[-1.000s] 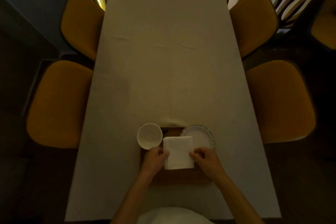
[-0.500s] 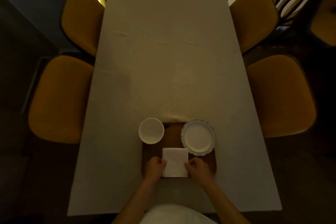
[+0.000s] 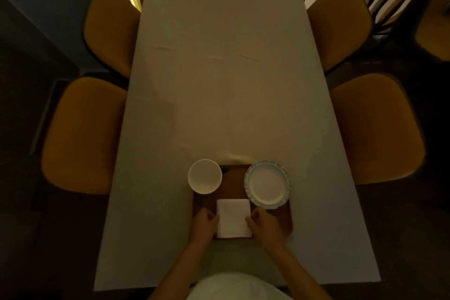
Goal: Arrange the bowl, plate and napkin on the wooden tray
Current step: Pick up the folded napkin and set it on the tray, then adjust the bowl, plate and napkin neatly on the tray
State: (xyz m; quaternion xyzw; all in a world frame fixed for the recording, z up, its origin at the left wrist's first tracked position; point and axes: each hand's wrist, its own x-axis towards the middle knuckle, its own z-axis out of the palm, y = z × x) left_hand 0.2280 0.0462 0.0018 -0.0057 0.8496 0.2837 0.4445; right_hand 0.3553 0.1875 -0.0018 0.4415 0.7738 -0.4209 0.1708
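A folded white napkin (image 3: 234, 218) lies flat on the near middle of the wooden tray (image 3: 233, 181), squarely between the two hands. The left hand (image 3: 204, 224) is at its left edge with fingers curled in, fingertips touching or pinching that edge; the right hand (image 3: 264, 224) mirrors it on the right edge, fingers likewise curled against the cloth. Whether either hand truly pinches the napkin or only rests on it cannot be told in this dim light.

Just beyond the left hand sits a white bowl (image 3: 205, 176), upright, on the tray's far left corner and overhanging its edge. Just beyond the right hand sits a white plate (image 3: 267, 184) with a ribbed, bluish rim, on the far right part of the tray, its near edge close to the napkin's far right corner. Bare brown tray shows between bowl and plate.

The tray rests at the near end of a long table (image 3: 226, 68) covered with a pale cloth. Mustard-yellow chairs (image 3: 82, 136) stand along both sides, two to the left of the hands and two to the right.
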